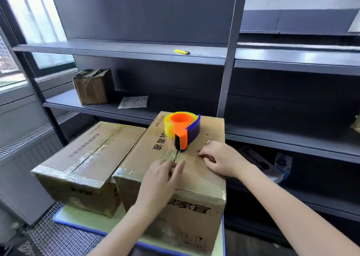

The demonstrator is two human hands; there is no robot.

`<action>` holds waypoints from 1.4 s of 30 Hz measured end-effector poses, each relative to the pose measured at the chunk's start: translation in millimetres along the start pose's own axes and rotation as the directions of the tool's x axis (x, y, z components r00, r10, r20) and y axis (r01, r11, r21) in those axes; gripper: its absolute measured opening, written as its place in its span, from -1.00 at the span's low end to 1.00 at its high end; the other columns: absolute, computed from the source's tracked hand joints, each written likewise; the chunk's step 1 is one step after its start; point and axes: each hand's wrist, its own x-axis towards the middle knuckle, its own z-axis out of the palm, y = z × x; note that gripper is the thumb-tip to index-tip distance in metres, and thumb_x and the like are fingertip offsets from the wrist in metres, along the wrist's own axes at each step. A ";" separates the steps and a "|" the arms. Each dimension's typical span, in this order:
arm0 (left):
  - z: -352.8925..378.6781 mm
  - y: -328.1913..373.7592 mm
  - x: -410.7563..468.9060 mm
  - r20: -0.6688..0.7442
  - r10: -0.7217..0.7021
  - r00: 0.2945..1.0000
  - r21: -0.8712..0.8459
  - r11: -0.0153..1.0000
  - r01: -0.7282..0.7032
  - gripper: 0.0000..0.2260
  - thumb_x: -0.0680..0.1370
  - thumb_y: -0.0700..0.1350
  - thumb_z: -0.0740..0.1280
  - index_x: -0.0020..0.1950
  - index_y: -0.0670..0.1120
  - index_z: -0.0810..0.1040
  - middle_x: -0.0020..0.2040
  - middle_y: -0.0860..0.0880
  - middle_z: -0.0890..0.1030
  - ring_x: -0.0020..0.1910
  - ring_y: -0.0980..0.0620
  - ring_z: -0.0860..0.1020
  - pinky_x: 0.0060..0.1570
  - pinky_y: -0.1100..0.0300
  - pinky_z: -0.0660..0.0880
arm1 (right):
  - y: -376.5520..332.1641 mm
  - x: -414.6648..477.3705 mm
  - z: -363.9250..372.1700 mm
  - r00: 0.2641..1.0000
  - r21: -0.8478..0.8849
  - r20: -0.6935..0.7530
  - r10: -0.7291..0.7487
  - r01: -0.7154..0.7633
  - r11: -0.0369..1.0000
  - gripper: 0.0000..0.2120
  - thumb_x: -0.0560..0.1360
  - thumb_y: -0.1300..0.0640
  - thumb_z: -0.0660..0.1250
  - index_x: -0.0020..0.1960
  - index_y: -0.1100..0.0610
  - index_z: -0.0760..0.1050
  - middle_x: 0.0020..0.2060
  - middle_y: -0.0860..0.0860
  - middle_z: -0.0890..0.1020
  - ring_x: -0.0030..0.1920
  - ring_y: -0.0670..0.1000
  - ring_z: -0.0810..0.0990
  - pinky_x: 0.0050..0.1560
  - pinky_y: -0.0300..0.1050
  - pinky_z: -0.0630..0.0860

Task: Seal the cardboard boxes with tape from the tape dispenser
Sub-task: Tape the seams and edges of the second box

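- Mat [81, 217], pale green with a blue edge: lies on a metal mesh floor [58, 238] and carries two cardboard boxes side by side.
- Taller box [194, 207], right of the pair: printed in black, with clear tape over its edges and along the top seam [176, 155].
- Left hand [161, 175]: fingers straight and close together, laid on the taped seam at the near half of the taller box's top; slightly blurred.
- Right hand [218, 158]: rests on the same top, just right of the seam, fingers bent with their tips on the cardboard, nothing seen in its grip.
- Tape dispenser [183, 129], orange and blue with a yellowish roll: stands on the far end of the taller box's top, over the seam, apart from both hands.
- Lower box [83, 158], left: top seam and edges taped.
- Grey shelving [229, 41] behind: small taped box [93, 86] and paper sheet [133, 102] on one shelf; yellow cutter [182, 51] on the shelf above.
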 end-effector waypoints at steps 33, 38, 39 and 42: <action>-118.8 16.0 112.4 0.391 -0.159 0.906 -0.563 0.738 0.373 -0.76 0.55 -0.19 0.27 -0.30 -0.21 0.54 -0.45 -0.06 0.59 -0.44 0.08 0.57 -0.43 0.30 0.38 | -23.0 78.6 -97.0 0.982 0.646 0.175 0.075 -0.172 0.744 -0.58 0.43 -0.22 0.28 0.18 -0.05 0.34 -0.10 0.03 0.66 -0.16 -0.01 0.65 -0.17 -0.17 0.55; -108.0 -5.2 100.0 0.548 -0.173 0.818 -0.621 0.571 0.537 -0.81 0.49 -0.08 0.35 -0.14 -0.21 0.53 -0.40 -0.06 0.56 -0.43 0.09 0.54 -0.45 0.32 0.44 | -39.7 56.5 -85.1 0.981 0.545 0.189 0.046 -0.144 0.826 -0.26 0.24 -0.25 0.49 0.33 -0.15 0.26 0.01 -0.18 0.54 -0.03 -0.20 0.56 -0.03 -0.31 0.50; -108.5 -8.1 97.6 0.569 -0.163 0.806 -0.631 0.542 0.555 -0.77 0.43 -0.05 0.38 -0.10 -0.22 0.52 -0.39 -0.07 0.56 -0.43 0.09 0.54 -0.45 0.33 0.45 | -42.2 52.4 -86.4 0.985 0.532 0.169 0.023 -0.111 0.839 -0.23 0.26 -0.16 0.54 0.36 -0.13 0.26 0.08 -0.18 0.53 0.04 -0.19 0.54 0.03 -0.31 0.50; -111.4 -10.8 94.7 0.564 -0.182 0.806 -0.634 0.530 0.563 -0.62 0.30 -0.01 0.41 -0.02 -0.24 0.49 -0.37 -0.09 0.56 -0.42 0.09 0.55 -0.44 0.33 0.45 | -54.2 43.7 -92.6 0.996 0.226 0.076 -0.036 0.018 0.974 -0.23 0.32 -0.08 0.52 0.43 -0.07 0.23 0.20 -0.18 0.48 0.15 -0.16 0.47 0.11 -0.28 0.46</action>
